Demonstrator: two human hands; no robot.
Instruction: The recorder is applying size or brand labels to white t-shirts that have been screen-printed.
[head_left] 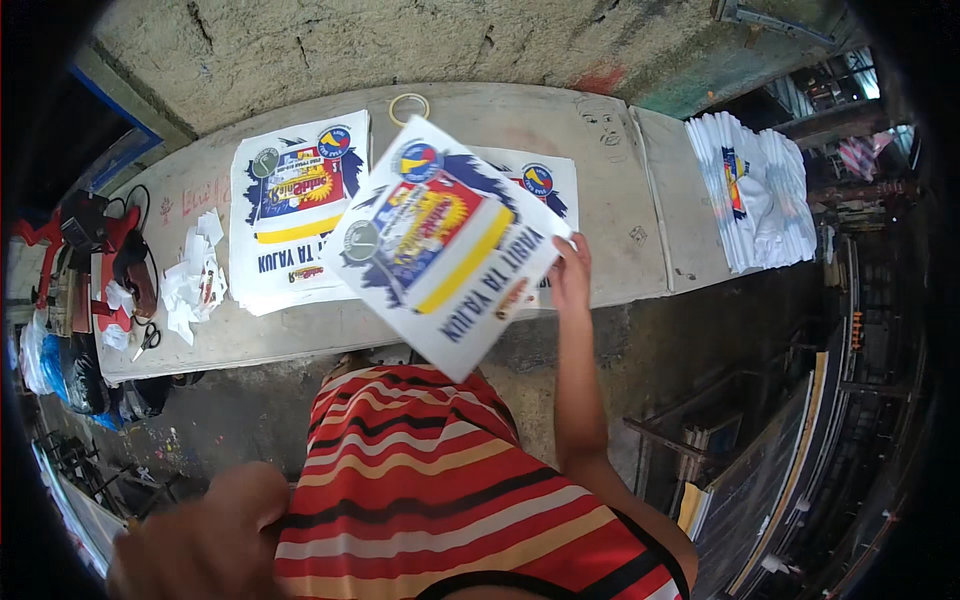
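Observation:
My right hand [572,272] is closed on the edge of a white printed sheet [470,335] with a red, blue and yellow design, held tilted above the table's front edge. Beneath it, a second stack of like sheets [557,172] is partly covered. To the left lies a pile of the same printed sheets [262,285] on the table. My left hand [205,535] is low at the left, near my striped top, away from the table. Motion smears its fingers, so their pose is unclear.
The long grey table [610,240] runs along a rough wall. On it are a yellowish ring [409,103], paper scraps [192,280], scissors [147,338], a red heat press [122,240] and a stack of folded white shirts [765,200]. Framed racks [770,480] stand at the right.

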